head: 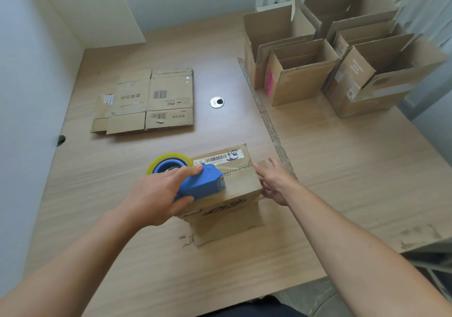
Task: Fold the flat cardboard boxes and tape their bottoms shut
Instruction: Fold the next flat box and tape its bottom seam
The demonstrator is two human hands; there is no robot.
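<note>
- Five open upright boxes (300, 72), grouped on the worktop (342, 170).
- One box (241, 186) turned bottom-up.
- One flattened box (156, 101).
- One blue tape dispenser (200, 182), carrying one tape roll (168, 157).
- One round metal grommet (216, 102).

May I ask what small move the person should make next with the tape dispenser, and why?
Probably draw the tape dispenser along the flap seam on the box. The left hand grips it, mouth resting on the upturned bottom, and the right hand, held open, steadies the right side, so the box seems braced for taping.
</note>
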